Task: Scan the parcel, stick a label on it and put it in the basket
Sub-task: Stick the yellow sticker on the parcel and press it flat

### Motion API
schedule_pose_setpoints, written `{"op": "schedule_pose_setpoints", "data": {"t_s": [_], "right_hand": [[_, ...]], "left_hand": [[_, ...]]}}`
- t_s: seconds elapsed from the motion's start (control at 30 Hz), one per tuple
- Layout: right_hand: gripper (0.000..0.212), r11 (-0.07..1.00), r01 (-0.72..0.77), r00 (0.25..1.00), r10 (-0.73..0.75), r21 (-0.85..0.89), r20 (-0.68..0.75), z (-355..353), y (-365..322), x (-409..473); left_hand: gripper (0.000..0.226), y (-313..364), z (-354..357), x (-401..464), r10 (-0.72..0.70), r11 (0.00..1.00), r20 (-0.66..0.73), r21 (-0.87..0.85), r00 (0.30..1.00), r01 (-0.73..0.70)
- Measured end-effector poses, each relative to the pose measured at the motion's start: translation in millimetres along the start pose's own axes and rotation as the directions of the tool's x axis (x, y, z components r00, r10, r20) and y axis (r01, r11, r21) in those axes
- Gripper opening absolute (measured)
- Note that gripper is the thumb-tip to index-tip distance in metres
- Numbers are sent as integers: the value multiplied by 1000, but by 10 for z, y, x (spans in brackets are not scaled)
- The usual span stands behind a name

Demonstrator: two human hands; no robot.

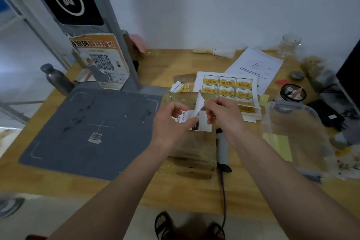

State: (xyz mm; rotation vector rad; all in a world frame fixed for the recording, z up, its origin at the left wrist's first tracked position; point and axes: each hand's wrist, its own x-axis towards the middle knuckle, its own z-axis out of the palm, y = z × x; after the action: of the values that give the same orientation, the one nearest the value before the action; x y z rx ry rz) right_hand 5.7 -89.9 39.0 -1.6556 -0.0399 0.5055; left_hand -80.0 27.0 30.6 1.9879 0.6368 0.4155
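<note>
A brown cardboard parcel (194,148) lies on the wooden table, just right of the grey scanning mat (93,128). A white shipping slip (203,125) sits on its top. My left hand (171,121) pinches a small white label with a barcode (184,118) above the parcel. My right hand (222,112) grips a curled white strip of backing paper (200,103) that rises from that label. A sheet of yellow stickers (228,86) lies behind the parcel. A handheld scanner (222,148) rests against the parcel's right side. A clear plastic basket (294,138) stands to the right.
A scanner stand (78,4) with a QR poster (101,60) rises at the back left. A metal bottle (56,79) stands beside it. Printed papers (255,64), a glass (289,45), a round tin (293,93) and black cables (329,111) crowd the right. The scanner's cable (224,197) hangs over the table's front edge.
</note>
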Motion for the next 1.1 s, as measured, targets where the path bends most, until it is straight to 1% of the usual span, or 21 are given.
{"op": "schedule_pose_setpoints", "data": {"t_s": [0.07, 0.13, 0.2, 0.27, 0.33, 0.43, 0.6, 0.7, 0.77, 0.83, 0.93, 0.97, 1.03, 1.1], "right_hand": [[14, 1000, -5, 1000, 5, 17, -2, 161, -28, -17], [15, 1000, -14, 1000, 15, 27, -8, 299, -47, -27], [13, 999, -28, 999, 29, 36, -19, 414, -53, -33], [13, 999, -34, 999, 35, 34, -40, 502, -45, -33], [12, 999, -34, 998, 35, 19, -53, 572, -42, -38], [8, 999, -35, 998, 36, 14, -48, 651, -55, -44], [18, 999, -37, 996, 39, 20, -77, 723, -67, -14], [18, 999, -42, 996, 43, 16, -83, 741, -74, 6], [18, 999, -47, 996, 47, 3, -81, 746, -85, 15], [18, 998, -59, 995, 59, -1, -79, 744, -123, 17], [29, 994, -80, 993, 87, 74, -86, 709, -240, 30], [33, 991, -79, 991, 90, 108, -97, 688, -282, 42], [34, 990, -50, 985, 70, 131, -157, 638, -335, 68], [28, 995, -27, 970, 49, 94, -239, 595, -314, 89]], "left_hand": [[30, -21, -88, 29, 108, 990, -31, 93, 994, -105], [28, -53, -155, 58, 216, 956, -57, 216, 975, -199], [26, -101, -197, 90, 291, 907, -65, 337, 955, -253], [21, -140, -222, 112, 337, 864, -66, 417, 939, -281], [16, -177, -243, 132, 367, 849, -72, 434, 928, -302], [11, -228, -273, 175, 384, 859, -79, 397, 920, -325], [8, -247, -307, 237, 380, 874, -72, 356, 922, -332], [8, -269, -322, 282, 389, 873, -69, 346, 918, -344], [7, -285, -339, 338, 362, 891, -66, 319, 930, -324], [6, -279, -365, 400, 299, 921, -71, 281, 952, -269], [14, -252, -414, 486, 173, 969, -72, 192, 982, -156], [17, -246, -437, 514, 99, 987, -60, 131, 993, -91], [18, -247, -488, 576, -56, 997, -15, -54, 998, 55], [13, -266, -532, 632, -171, 958, 14, -231, 985, 170]]}}
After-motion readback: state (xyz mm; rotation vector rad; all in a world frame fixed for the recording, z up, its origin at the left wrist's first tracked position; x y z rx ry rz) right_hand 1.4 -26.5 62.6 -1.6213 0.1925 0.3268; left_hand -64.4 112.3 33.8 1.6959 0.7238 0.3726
